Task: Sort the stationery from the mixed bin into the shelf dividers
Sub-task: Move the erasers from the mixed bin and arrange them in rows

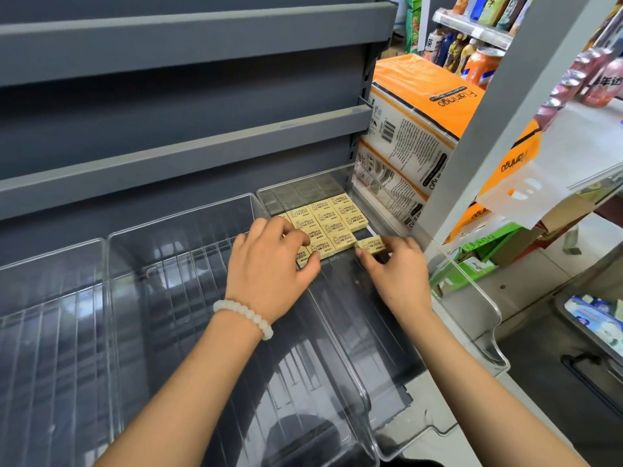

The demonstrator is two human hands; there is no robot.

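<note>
Two hands work in a clear plastic shelf divider (340, 318): right hand (397, 271) pinches one cream rectangular eraser (371, 245); left hand (269, 261), fingers curled, presses the laid eraser rows (332, 220).

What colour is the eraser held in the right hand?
Pale yellow with dark print; the eraser shows best in the head view, pinched by the right hand.

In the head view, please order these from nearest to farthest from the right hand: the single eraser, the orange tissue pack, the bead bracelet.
1. Single eraser: pinched by the right hand.
2. Bead bracelet: left, on the other wrist.
3. Orange tissue pack: behind, beside the shelf.
</note>
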